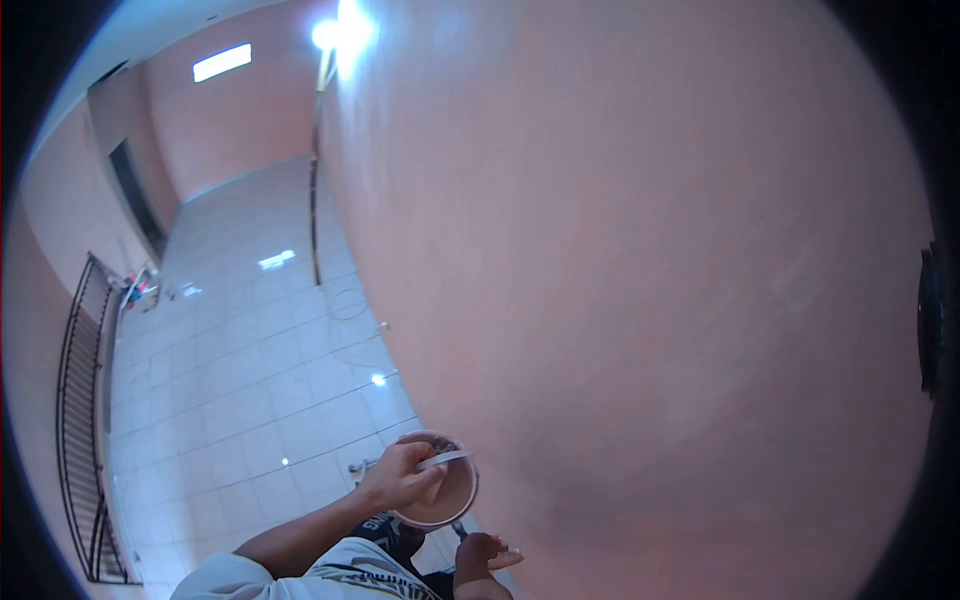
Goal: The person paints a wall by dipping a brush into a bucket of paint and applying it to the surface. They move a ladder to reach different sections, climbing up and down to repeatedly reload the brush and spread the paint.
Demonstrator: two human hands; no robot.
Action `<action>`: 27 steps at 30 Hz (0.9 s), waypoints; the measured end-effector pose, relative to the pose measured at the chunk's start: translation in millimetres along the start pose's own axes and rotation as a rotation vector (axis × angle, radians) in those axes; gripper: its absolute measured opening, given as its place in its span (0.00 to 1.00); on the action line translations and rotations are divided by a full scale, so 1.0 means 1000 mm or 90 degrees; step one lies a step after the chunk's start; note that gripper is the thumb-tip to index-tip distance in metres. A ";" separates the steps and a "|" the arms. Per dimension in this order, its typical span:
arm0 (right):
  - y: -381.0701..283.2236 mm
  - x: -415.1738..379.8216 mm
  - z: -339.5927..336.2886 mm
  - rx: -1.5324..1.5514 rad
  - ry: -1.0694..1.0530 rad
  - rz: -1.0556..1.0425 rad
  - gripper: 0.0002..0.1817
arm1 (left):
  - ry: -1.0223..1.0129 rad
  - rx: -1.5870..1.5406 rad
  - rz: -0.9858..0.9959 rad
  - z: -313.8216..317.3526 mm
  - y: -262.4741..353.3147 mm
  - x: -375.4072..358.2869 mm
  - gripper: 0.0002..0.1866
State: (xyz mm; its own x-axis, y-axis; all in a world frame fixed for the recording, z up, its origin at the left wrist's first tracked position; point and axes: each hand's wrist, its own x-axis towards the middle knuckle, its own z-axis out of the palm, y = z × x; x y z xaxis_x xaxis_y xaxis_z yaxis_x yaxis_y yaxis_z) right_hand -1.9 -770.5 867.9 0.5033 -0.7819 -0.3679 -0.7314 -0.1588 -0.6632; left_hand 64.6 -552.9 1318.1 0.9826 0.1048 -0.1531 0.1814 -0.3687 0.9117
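A round bucket with pinkish content on its inside hangs at the bottom centre, close beside the pink wall. Over its rim, my left hand is closed on the bucket's pale handle. My right hand is lower and to the right, near the wall, with its fingers bent. A small dark object sticks out beside it, too small to make out; the hand appears closed around it.
The pink wall fills the right side. White floor tiles stretch away on the left. A tall pole with a bright lamp stands by the wall, near a loose cable. A dark metal grille is at far left.
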 end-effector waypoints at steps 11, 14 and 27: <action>-0.010 0.051 -0.084 -0.193 -0.073 -0.129 0.36 | -0.031 0.021 -0.049 0.000 -0.074 0.023 0.21; -0.038 0.044 -0.129 -0.253 -0.157 -0.221 0.23 | -0.030 0.041 -0.048 0.008 -0.082 0.025 0.20; -0.119 -0.044 -0.180 -0.222 -0.335 -0.388 0.11 | -0.133 -0.103 -0.040 0.022 -0.135 0.050 0.15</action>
State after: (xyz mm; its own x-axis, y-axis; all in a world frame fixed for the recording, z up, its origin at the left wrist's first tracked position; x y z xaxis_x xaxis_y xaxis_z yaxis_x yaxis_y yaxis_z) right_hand -20.2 -825.4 1080.4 0.9364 -0.1344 -0.3241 -0.3211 -0.7005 -0.6374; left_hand 90.0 -517.9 1179.4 0.9593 -0.0767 -0.2717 0.2504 -0.2131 0.9444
